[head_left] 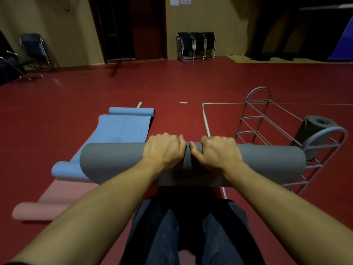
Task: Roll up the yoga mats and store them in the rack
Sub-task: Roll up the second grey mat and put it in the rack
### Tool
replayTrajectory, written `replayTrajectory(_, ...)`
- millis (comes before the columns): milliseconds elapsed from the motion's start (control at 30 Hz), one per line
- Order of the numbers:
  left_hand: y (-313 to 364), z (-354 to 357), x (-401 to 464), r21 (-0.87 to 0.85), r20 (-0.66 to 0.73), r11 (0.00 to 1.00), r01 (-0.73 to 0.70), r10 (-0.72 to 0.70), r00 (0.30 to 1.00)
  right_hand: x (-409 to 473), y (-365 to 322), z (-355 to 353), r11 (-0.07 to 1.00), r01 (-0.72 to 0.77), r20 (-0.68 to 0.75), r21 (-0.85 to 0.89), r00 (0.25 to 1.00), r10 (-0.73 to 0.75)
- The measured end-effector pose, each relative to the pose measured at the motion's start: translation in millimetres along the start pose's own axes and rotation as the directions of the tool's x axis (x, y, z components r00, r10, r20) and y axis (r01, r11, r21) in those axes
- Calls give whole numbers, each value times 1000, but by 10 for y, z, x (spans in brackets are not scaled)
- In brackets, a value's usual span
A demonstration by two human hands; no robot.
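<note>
A rolled grey yoga mat (114, 159) lies crosswise in front of me, held above the red floor. My left hand (164, 150) and my right hand (217, 152) grip its middle side by side, fingers curled over the top. A blue mat (122, 129) lies partly unrolled on the floor behind it, curled at both ends. A pink mat (57, 197) lies to the lower left, its near end rolled. The grey metal rack (267, 119) stands at the right with another rolled grey mat (315, 129) in it.
My legs in dark trousers (191, 236) are below the mat. White floor lines (206, 119) run between the mats and the rack. Folded chairs (196, 46) lean on the far wall, more chairs (32, 52) stand at the far left.
</note>
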State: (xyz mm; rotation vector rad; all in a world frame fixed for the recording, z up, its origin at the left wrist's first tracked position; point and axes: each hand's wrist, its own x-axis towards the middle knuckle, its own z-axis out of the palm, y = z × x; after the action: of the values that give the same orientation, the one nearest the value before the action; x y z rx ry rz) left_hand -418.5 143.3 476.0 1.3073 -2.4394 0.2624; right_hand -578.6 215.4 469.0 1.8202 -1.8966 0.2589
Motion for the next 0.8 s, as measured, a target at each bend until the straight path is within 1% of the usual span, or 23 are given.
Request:
replayTrajectory(133, 45, -479, 33, 13, -89, 1000, -17, 18, 996, 66, 28, -502, 1000, -7, -57, 7, 998, 7)
replayTrajectory(300, 85, -1101, 113, 57, -183, 998, -12, 22, 983, 198, 104, -1123, 999, -4, -165, -45, 986, -3)
replayTrajectory(367, 95, -1285, 94, 55, -185, 998, -6, 16, 983, 199, 119, -1339, 999, 10, -174, -35, 985, -16)
replayTrajectory(433, 89, -1358, 11, 51, -159, 999, -1, 10, 987, 136, 96, -1468, 1000, 24, -149, -19, 989, -27)
replayTrajectory(500, 79, -1297, -164, 37, -78, 999, -8, 10, 997, -9, 19, -1473, 999, 35, -88, -3, 996, -35)
replayTrajectory(567, 74, -1161, -406, 16, 47, 1000, -1, 1, 999, -225, -101, -1385, 999, 30, 15, 29, 999, -31)
replayTrajectory(633, 76, -991, -685, -19, 200, 999, 36, -32, 979, -490, -223, -1260, 997, 18, 140, 75, 990, -29)
replayTrajectory(667, 82, -909, -823, -26, 290, 999, 27, -19, 957, -625, -282, -1195, 995, 13, 203, 98, 979, -33)
replayTrajectory(733, 118, -766, -1110, -27, 475, 1000, -11, 23, 880, -893, -393, -1055, 991, 4, 319, 137, 946, -48)
replayTrajectory(800, 162, -630, -1361, -45, 589, 998, -36, 56, 806, -1143, -482, -908, 985, -19, 430, 173, 901, -57)
